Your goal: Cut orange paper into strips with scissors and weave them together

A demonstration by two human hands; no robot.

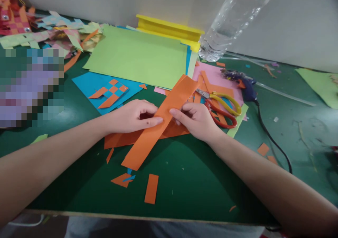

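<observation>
Both my hands hold a long orange paper strip slanting above the table. My left hand pinches its left edge, thumb on top. Opposite it, my right hand grips the right edge with thumb on the face; the fingers of both hands are partly hidden behind the paper. Below lies a wider orange sheet. Scissors with red and yellow handles rest just right of my right hand. A woven blue and orange paper fish lies on blue paper beyond my left hand.
Green paper sheets and a yellow holder are at the back, beside a water bottle. A glue gun with a black cord lies right. Paper strips pile up left. Orange scraps lie near the front edge.
</observation>
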